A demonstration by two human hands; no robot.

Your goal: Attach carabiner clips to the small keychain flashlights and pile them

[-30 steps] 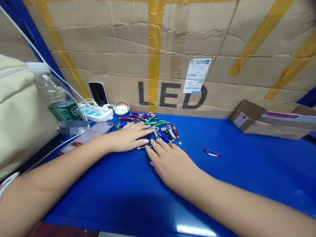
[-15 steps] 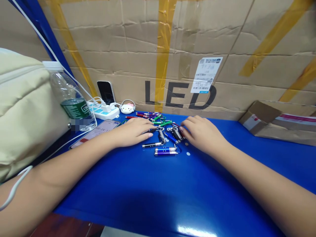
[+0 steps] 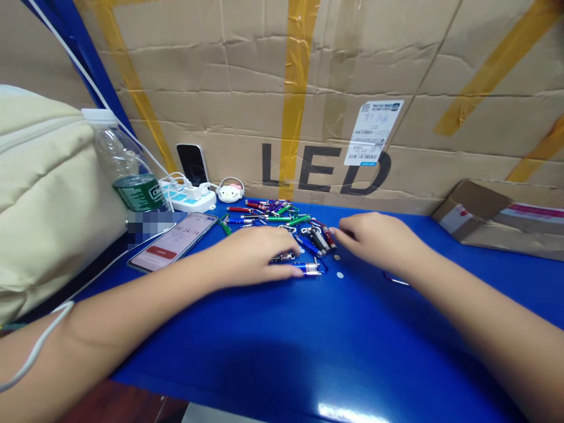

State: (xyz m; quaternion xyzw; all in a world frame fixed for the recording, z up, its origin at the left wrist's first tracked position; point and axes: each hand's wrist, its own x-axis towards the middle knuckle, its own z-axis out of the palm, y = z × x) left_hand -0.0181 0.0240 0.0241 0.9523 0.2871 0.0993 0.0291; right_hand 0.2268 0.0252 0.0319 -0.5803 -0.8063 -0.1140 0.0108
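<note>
A pile of small keychain flashlights (image 3: 282, 212) in red, green, blue and purple lies on the blue table (image 3: 282, 346). My left hand (image 3: 258, 254) lies flat, palm down, on the near edge of the pile. Its fingertips rest by a blue flashlight (image 3: 306, 268) and partly cover a silver one. My right hand (image 3: 374, 239) rests at the pile's right side, fingers loosely bent, tips next to a dark red flashlight (image 3: 328, 236); nothing shows in its grasp. Two small round discs (image 3: 339, 274) lie between the hands. A purple carabiner (image 3: 393, 279) peeks out under my right forearm.
A phone (image 3: 175, 242) with a lit screen lies at the left, by a white power strip (image 3: 188, 200), a cat-shaped charger (image 3: 231, 193), a plastic bottle (image 3: 124, 171) and a beige bag (image 3: 42, 194). A cardboard wall marked LED (image 3: 326, 170) closes the back. An open carton (image 3: 497, 220) sits at the right.
My right hand went from the near side of the pile round to its right side. My left hand slid nearer, over the blue and silver flashlights. The view shifted slightly.
</note>
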